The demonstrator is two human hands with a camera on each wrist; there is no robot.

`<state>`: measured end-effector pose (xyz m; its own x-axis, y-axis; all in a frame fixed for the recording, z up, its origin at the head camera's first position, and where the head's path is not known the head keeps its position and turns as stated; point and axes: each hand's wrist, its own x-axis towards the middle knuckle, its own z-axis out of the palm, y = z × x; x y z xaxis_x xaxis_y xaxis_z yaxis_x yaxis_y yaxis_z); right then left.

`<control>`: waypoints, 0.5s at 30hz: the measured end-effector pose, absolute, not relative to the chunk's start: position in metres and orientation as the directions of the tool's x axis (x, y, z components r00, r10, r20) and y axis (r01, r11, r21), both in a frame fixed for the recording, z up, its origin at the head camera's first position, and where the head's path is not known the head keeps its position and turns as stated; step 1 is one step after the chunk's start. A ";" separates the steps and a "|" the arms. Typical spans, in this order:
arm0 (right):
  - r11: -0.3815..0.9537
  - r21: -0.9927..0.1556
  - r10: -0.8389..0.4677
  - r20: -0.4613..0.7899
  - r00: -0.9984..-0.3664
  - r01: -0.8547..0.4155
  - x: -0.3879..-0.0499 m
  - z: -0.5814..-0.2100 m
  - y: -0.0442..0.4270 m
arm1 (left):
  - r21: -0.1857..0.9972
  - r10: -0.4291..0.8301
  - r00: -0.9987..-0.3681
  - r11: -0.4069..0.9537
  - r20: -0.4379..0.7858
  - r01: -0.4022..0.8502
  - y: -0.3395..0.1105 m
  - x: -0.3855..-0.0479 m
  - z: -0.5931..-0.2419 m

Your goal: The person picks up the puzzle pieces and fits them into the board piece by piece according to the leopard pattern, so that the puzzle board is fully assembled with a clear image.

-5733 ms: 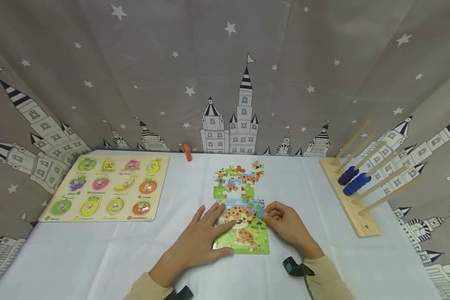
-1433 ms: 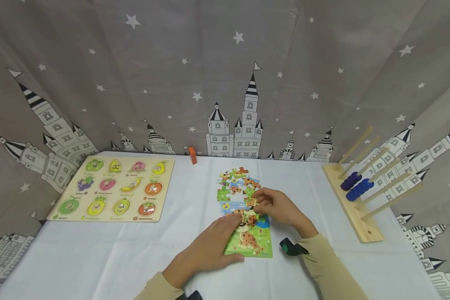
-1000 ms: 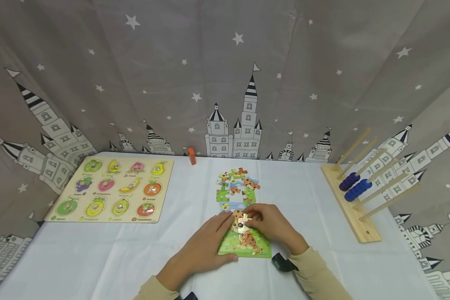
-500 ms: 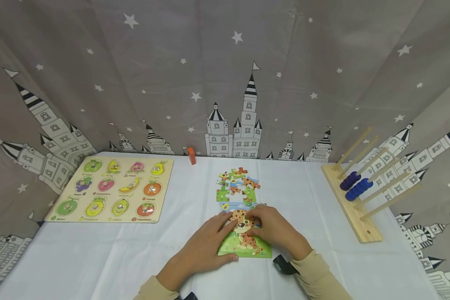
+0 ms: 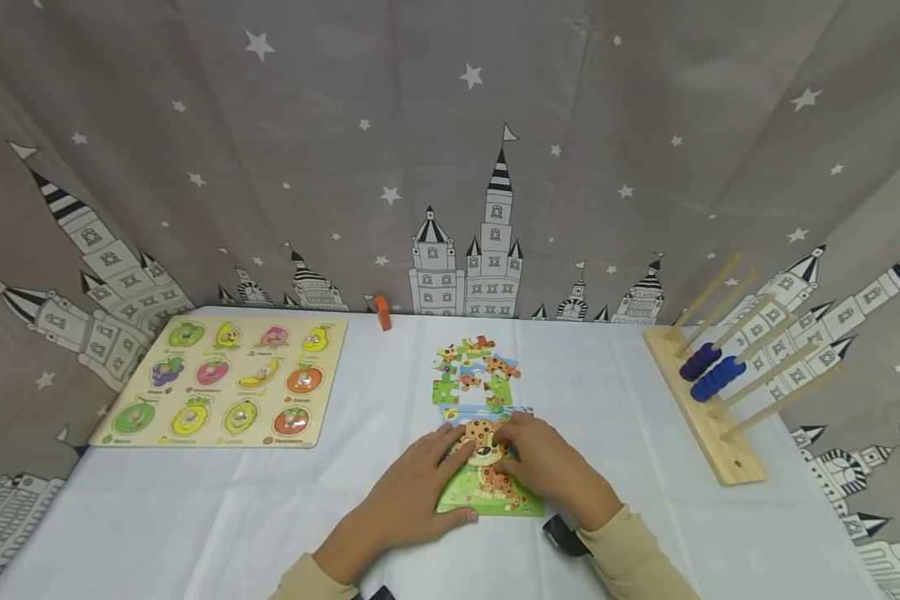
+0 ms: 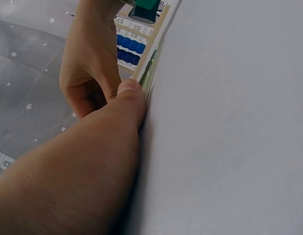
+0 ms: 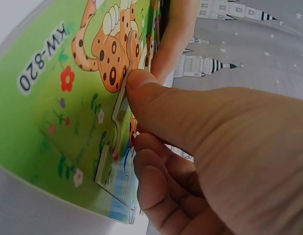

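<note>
A leopard puzzle board [image 5: 487,505] with green grass lies on the table before me. My left hand [image 5: 412,483] rests on its left side with the fingers spread and fairly straight, the thumb at the lower edge. My right hand [image 5: 555,462] lies over the board's right side, thumb and forefinger bent at the edges of a puzzle piece [image 5: 487,454] with the leopard's nose. In the right wrist view the thumb [image 7: 146,85] presses against the rim of a piece in the board. Beyond the board's top edge lie several loose puzzle pieces [image 5: 497,392]. The right hand hides part of the picture.
A wooden fruit peg puzzle [image 5: 221,392] lies at the left. An orange block [image 5: 382,312] stands near the back edge. At the right is a wooden peg stand [image 5: 708,417] with blue and purple rings [image 5: 718,379]. A grey castle-print curtain [image 5: 330,167] hangs behind.
My right hand has carried the nose piece from the loose pieces down onto the board and now stays there with bent fingers. The left hand has kept its place on the board lately.
</note>
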<state>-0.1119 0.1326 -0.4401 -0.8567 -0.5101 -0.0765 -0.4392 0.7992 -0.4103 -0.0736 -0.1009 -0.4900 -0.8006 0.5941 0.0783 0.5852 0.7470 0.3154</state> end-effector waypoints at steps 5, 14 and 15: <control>0.796 -0.407 -0.513 -0.062 -0.856 -0.448 -0.112 -0.442 0.132 | 0.325 0.585 -0.810 0.758 0.042 0.565 -0.101 -0.074 -0.490; 0.767 -0.562 -0.406 -0.049 -0.913 -0.311 -0.132 -0.445 0.146 | 0.333 0.584 -0.806 0.745 0.092 0.578 -0.101 -0.074 -0.489; 0.766 -0.580 -0.363 -0.035 -0.931 -0.277 -0.139 -0.447 0.149 | 0.338 0.585 -0.806 0.744 0.086 0.576 -0.100 -0.074 -0.489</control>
